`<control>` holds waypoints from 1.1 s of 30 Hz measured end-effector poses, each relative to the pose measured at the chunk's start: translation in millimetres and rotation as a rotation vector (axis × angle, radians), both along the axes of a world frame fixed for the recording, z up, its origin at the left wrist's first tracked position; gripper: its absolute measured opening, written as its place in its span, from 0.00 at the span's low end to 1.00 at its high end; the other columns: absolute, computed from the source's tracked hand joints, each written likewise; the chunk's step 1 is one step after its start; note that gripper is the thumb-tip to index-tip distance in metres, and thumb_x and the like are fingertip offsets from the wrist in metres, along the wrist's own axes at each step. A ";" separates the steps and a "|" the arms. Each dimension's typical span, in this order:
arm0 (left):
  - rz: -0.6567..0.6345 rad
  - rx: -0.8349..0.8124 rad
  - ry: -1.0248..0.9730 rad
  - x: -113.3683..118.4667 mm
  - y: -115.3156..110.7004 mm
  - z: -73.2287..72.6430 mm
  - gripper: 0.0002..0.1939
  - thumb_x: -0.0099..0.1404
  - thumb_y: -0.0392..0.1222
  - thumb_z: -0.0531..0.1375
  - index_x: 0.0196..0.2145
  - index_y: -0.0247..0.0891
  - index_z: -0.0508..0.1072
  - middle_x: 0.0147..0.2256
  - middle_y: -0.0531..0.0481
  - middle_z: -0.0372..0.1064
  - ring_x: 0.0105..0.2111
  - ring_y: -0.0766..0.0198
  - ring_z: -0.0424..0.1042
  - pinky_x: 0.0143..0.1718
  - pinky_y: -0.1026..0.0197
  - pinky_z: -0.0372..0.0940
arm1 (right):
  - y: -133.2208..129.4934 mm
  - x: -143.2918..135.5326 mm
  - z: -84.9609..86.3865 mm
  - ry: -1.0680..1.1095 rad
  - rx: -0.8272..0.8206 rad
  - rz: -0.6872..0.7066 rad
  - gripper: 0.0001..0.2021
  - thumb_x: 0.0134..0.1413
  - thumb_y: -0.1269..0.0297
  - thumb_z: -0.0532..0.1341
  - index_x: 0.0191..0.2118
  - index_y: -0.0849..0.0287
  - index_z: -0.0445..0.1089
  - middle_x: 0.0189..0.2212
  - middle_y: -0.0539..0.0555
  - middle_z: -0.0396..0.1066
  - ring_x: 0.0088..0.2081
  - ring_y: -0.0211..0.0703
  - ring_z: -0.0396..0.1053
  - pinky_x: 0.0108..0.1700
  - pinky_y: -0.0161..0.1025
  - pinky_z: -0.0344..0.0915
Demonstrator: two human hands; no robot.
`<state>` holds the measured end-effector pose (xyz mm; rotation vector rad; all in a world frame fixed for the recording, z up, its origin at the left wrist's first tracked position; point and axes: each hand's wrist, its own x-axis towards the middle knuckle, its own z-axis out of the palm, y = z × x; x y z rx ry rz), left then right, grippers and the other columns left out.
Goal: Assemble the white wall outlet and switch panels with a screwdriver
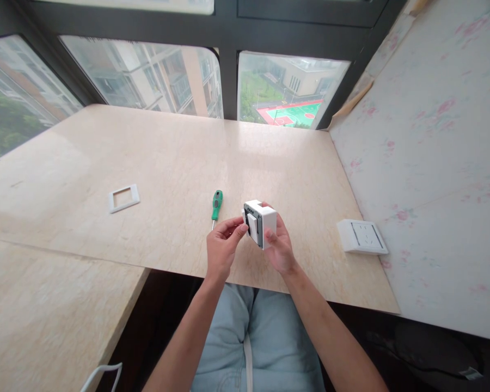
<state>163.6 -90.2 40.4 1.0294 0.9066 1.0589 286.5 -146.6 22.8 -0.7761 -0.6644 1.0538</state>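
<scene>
A white wall switch in a box [268, 224] is held up above the stone sill, its dark inner frame and white rocker facing left. My right hand [281, 247] wraps round the box from the right, thumb on its near side. At the front face, my left hand [224, 242] is closed with the thumb and fingertips at the rocker's edge; the fingertips are partly hidden. A green-handled screwdriver [217, 205] lies just beyond my left hand, which covers part of its shaft. Farther left on the sill is a white rectangular cover frame [124, 198].
A white socket box [362, 237] is at the right, against the flowered wall [441, 179]. Dark-framed windows [228, 81] stand behind the sill [179, 152]. At the lower left, a second stone surface [44, 305] has an edge, with a white cable [102, 370] beside it.
</scene>
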 end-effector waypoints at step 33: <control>0.055 0.119 0.091 2.6 -2.5 -9.5 0.11 0.54 0.45 0.73 0.37 0.44 0.84 0.39 0.48 0.81 0.42 0.58 0.78 0.48 0.54 0.73 | -0.4 -2.2 -1.3 -0.002 -0.023 0.015 0.27 0.53 0.52 0.71 0.59 0.43 0.68 0.57 0.52 0.72 0.54 0.51 0.72 0.56 0.49 0.67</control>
